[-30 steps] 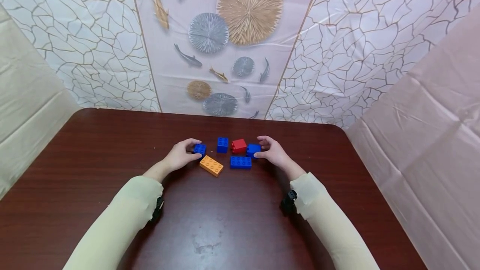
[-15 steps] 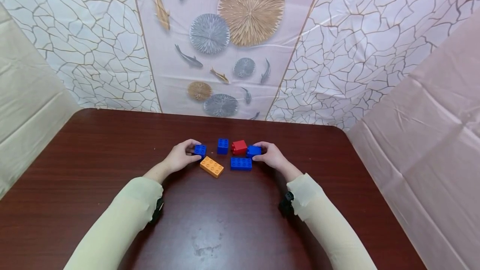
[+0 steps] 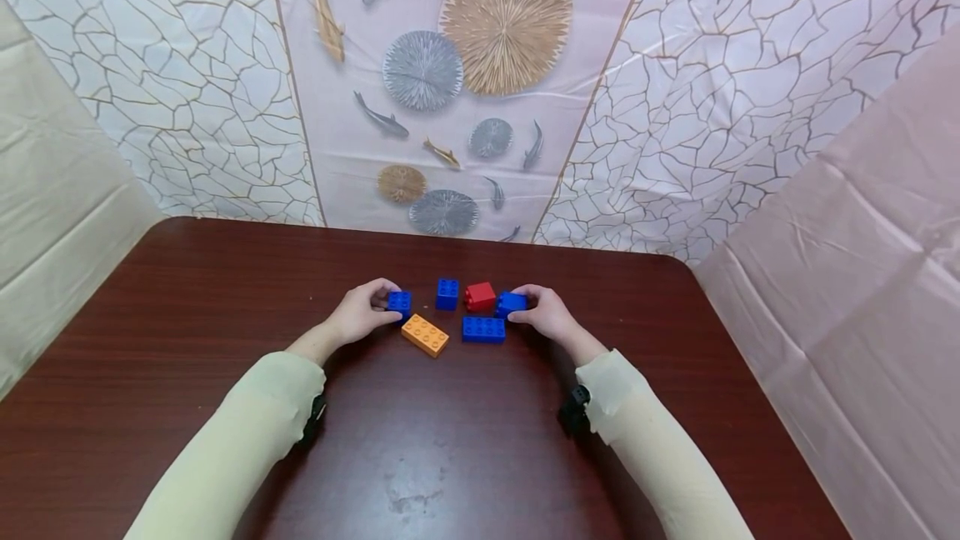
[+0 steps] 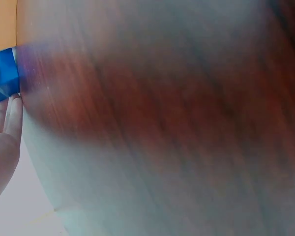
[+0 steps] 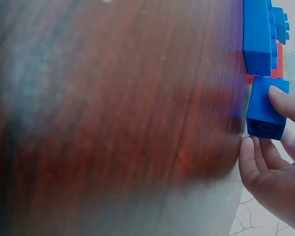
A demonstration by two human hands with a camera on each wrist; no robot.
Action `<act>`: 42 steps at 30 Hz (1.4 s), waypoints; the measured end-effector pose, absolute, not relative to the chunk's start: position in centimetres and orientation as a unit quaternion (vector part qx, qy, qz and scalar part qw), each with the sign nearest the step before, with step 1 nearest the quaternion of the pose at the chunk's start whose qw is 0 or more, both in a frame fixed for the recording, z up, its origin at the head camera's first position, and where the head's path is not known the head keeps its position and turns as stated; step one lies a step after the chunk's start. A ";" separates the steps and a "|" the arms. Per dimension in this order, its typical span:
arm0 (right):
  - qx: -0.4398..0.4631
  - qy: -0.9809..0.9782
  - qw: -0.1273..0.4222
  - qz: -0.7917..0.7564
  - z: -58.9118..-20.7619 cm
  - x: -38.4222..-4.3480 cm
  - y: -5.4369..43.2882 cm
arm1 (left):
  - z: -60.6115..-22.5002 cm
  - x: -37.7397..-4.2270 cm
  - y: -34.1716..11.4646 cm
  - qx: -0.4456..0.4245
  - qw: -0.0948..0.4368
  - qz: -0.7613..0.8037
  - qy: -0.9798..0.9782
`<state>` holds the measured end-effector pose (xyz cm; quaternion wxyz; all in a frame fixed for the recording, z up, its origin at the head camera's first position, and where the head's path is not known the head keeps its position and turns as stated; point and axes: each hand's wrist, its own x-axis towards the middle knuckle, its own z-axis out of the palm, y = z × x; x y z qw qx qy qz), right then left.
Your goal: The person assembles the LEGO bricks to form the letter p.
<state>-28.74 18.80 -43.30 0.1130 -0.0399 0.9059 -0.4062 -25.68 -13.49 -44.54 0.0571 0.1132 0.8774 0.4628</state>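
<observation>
My left hand (image 3: 358,310) grips a small blue building block (image 3: 399,302) between thumb and fingers, studs facing up. In the left wrist view that block (image 4: 5,76) shows at the left edge, the thumb on its near side. On the other side, my right hand (image 3: 550,312) pinches a second small blue block (image 3: 510,303), which lies on its side with studs pointing left. The right wrist view shows the thumb on this block (image 5: 267,105) and its hollow underside facing the palm. A red block (image 3: 480,297) lies tipped just left of it.
Between the hands, a third small blue block (image 3: 447,294) stands upright. A long blue block (image 3: 483,329) lies nearer, and an orange block (image 3: 425,335) sits angled beside the left hand's block. The dark wooden table (image 3: 420,440) ends at a patterned cloth backdrop (image 3: 442,148).
The right hand's fingers have closed around the small blue block, which has shifted slightly right, away from the red one. The left hand stays in place, holding its block.
</observation>
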 end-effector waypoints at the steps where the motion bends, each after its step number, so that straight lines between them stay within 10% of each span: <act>1: -0.041 0.906 0.110 -0.406 -43.4 -28.7 18.9 | -44.5 -25.7 -13.5 0.113 0.058 0.461 0.878; 42: -0.022 0.882 0.077 -0.465 -41.7 -27.3 20.5 | -42.6 -22.4 -15.1 0.127 0.072 0.473 0.869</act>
